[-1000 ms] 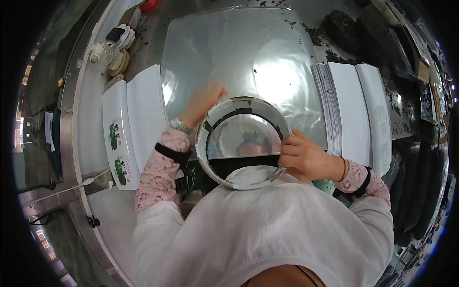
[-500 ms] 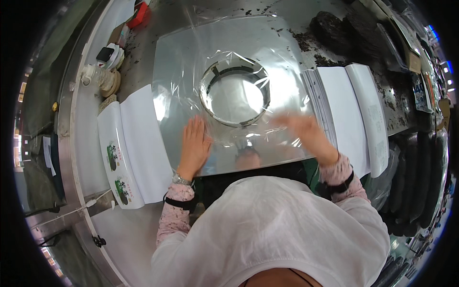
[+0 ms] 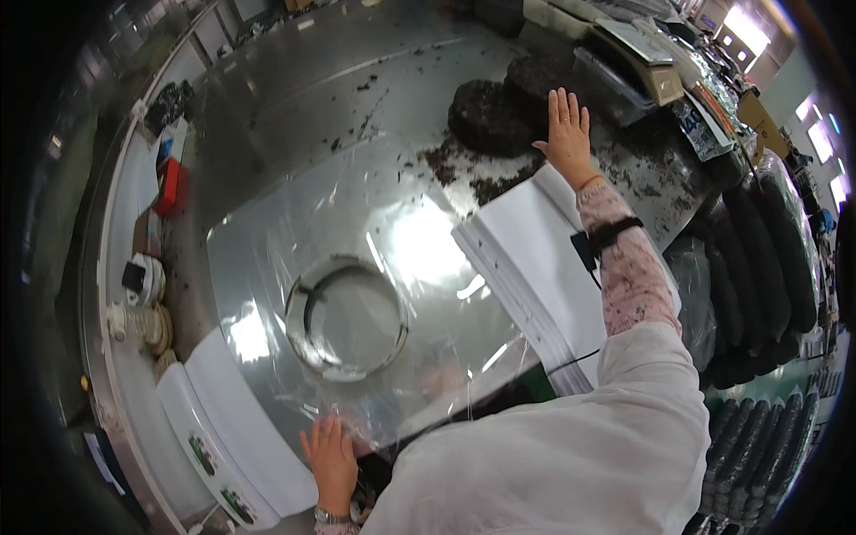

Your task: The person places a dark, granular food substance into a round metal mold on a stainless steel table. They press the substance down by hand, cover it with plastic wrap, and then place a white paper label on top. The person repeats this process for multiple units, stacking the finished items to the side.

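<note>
Evidently, both hands were released. The left hand point(image 3: 332, 453) lay with its fingers extended at the near edge of the clear, creased plastic film point(image 3: 430, 337); how firmly it pressed could not be told. The right hand point(image 3: 568, 135) was raised with fingers spread, in front of the dark, rounded blocks point(image 3: 486, 118); contact with them could not be determined. The pale, dark-patched round ring point(image 3: 298, 328) was sited on the shiny grey metal worktop point(image 3: 272, 116), seemingly beneath the film, well apart from the right hand. White stacked sheets point(image 3: 530, 245) stood to its right, glossy white sheets with green prints point(image 3: 201, 432) to its left.
</note>
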### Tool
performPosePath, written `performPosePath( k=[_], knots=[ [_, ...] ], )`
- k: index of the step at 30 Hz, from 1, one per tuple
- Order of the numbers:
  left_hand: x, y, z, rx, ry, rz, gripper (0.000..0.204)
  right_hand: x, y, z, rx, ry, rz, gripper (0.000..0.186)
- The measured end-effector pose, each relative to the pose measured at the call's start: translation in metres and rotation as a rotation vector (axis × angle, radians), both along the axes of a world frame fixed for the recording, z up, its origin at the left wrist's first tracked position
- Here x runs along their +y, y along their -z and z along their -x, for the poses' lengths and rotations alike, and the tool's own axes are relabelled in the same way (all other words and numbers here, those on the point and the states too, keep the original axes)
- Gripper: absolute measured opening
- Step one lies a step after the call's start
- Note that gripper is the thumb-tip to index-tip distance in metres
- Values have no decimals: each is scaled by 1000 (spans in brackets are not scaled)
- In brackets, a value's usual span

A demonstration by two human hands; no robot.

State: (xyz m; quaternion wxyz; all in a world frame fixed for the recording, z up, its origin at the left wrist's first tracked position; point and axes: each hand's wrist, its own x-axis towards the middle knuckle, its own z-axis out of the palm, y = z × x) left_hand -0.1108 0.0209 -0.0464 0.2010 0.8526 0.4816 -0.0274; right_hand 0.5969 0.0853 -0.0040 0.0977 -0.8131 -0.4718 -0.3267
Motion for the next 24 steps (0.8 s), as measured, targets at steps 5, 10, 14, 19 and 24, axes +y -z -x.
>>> performPosePath(
  k=[5, 10, 14, 19, 24],
  knots=[
    [-5, 4, -2, -14, -67, 1, 41, 45, 19, -71, -59, 204, 294, 110],
    [4, -4, -7, -43, -80, 27, 37, 53, 70, -113, -286, 261, 129, 42],
    [1, -2, -4, -67, -71, -24, 34, 38, 26, -112, -179, 154, -20, 63],
    [3, 3, -2, -124, -59, -50, 33, -21, -28, -74, -154, -106, -137, 78],
    [6, 13, 4, -184, -38, -95, 32, -115, -18, 69, -93, -436, -104, 83]
  ],
)
